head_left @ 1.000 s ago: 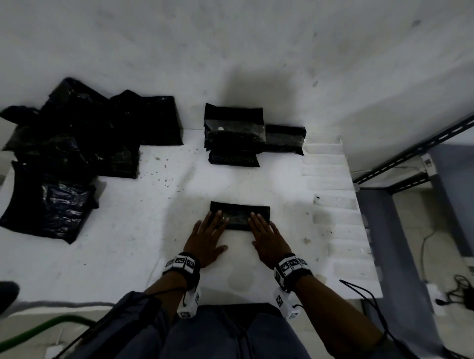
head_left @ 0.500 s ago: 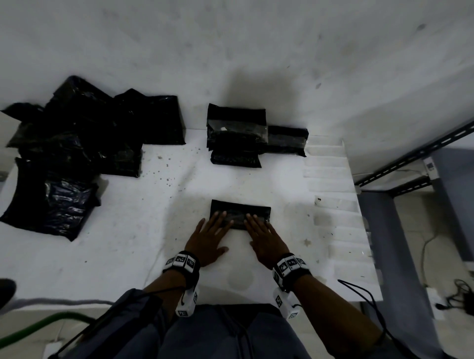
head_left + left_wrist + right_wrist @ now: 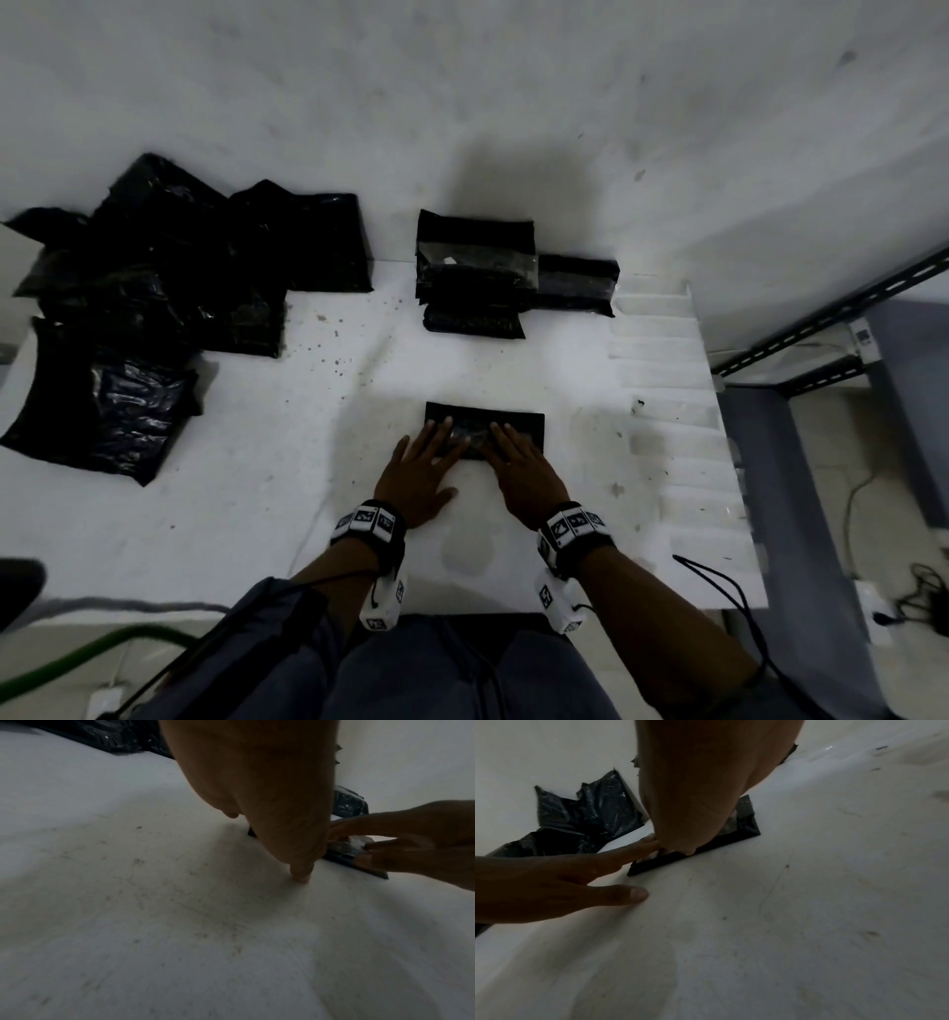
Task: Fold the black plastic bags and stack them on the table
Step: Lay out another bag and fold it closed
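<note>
Both hands, left (image 3: pixel 417 475) and right (image 3: pixel 525 473), press flat, grip released, on the folded bag (image 3: pixel 518 422) mid-table (image 3: pixel 267 462). Only the head view shows the stack (image 3: pixel 475 272) beyond (bare table between); the wrist views show its near edge lying flat.

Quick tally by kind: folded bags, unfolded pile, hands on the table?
Folded bag under the hands: 1
Folded bags stacked at the wall: several, exact count unclear
Unfolded pile: 1 heap, bags uncountable
Hands: 2, left, right
Total: 5 items or groups

Glossy, crinkled black plastic bags (image 3: pixel 138 318) are lying on a matt white table (image 3: pixel 267 462), its surface looking speckled and scuffed.
</note>
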